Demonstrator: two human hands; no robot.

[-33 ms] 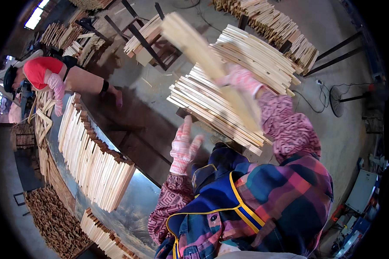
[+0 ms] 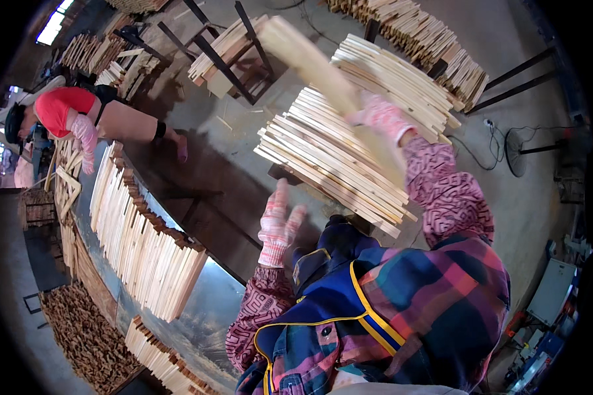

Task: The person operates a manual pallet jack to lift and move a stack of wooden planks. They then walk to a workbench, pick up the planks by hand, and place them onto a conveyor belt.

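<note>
My right hand [image 2: 382,120], in a pink and white knitted glove, grips a pale wooden board [image 2: 304,58] near its middle. The board is held slantwise above a stack of wooden strips [image 2: 313,159] and is smeared by motion. Beside the near left end of that stack is my left hand [image 2: 278,224], gloved alike, with its fingers stretched out and its thumb apart. It holds nothing. A second layer of pale strips [image 2: 402,85] lies just beyond the first, partly hidden by the board and my right arm.
On my left, a metal-topped table [image 2: 211,296] carries a long row of strips [image 2: 145,243]. A co-worker in a red top [image 2: 66,108] bends over its far end. More strips [image 2: 415,39] are piled at the back. A fan [image 2: 515,151] and cables are on the right.
My right hand and the board have shifted slightly to the right. My left hand has barely moved.
</note>
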